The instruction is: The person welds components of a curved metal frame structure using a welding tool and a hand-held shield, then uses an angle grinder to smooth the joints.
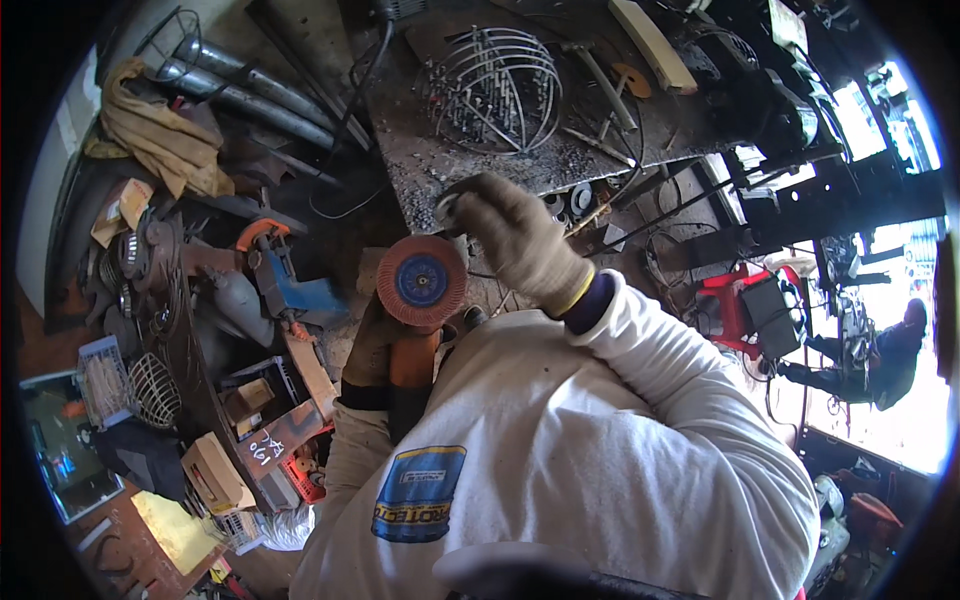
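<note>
An angle grinder with an orange body stands upright against my front. Its reddish-brown flap disc has a blue centre and faces up toward me. My left hand, in a brown work glove, is closed around the grinder just below the disc, and its fingers are partly hidden. My right hand, in a tan glove, is raised beside the disc at the bench corner. Its fingers are curled together, slightly blurred, near a small dark round piece; what exactly they grip is unclear.
Ahead is a metal workbench strewn with grit, carrying a round wire cage and loose bars. At left lie a blue clamp tool, steel pipes and boxes. A red chair stands right; another person is farther off.
</note>
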Available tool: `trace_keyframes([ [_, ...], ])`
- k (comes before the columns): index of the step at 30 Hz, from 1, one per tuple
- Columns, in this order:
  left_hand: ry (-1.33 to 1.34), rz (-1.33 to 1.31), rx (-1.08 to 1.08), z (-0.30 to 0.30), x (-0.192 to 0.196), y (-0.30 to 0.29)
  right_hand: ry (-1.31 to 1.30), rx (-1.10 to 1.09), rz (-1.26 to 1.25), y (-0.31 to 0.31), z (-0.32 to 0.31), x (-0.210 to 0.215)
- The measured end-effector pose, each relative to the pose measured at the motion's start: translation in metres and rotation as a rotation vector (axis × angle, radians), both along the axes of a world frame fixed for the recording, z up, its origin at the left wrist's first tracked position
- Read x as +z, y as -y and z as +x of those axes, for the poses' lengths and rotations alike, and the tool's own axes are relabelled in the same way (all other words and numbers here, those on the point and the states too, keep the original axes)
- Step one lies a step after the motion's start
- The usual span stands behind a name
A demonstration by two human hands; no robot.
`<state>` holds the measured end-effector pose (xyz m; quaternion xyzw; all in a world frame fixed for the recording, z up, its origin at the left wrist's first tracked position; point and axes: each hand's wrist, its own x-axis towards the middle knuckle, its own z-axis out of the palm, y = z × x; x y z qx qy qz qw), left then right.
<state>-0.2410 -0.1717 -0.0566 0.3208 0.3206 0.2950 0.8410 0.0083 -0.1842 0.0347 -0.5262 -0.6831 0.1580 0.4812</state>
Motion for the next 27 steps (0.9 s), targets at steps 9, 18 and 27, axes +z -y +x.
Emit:
trace_keyframes([
  [9,0.094,0.054,-0.147,0.003,-0.038,-0.016,-1.622,0.325,-0.731,0.027,0.058,-0.055],
  [18,-0.067,0.11,-0.203,0.07,-0.007,-0.021,-0.103,0.208,-0.557,0.019,0.083,-0.024],
  [27,-0.26,0.139,-0.109,0.083,-0.034,-0.01,0.221,-0.385,-0.21,-0.152,0.354,-0.03],
])
